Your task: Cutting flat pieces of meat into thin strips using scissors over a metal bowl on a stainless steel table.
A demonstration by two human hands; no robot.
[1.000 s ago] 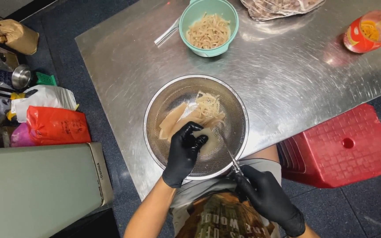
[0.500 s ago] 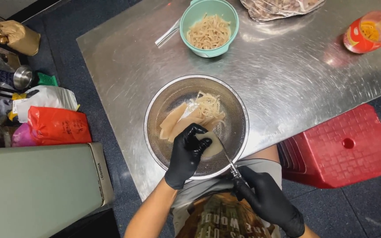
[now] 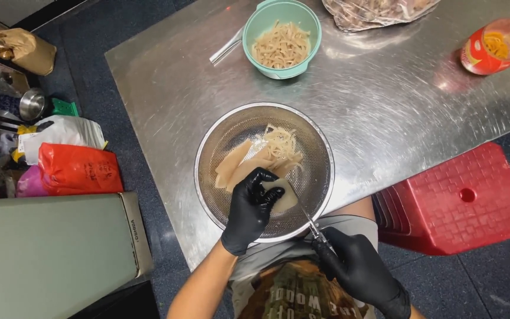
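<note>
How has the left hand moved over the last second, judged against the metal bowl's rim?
Barely. The left hand remains inside the metal bowl near its lower rim, holding a pale piece.

your left hand (image 3: 250, 208) covers much of the pale piece (image 3: 281, 197) it pinches, and your right hand (image 3: 358, 269) hides the scissors' (image 3: 308, 221) handles, so you can't tell whether the thin blades are parted or closed. the clear bag (image 3: 379, 10) is cut off by the top edge. the shelf clutter (image 3: 7, 118) at the left edge is too dim to identify.
</note>
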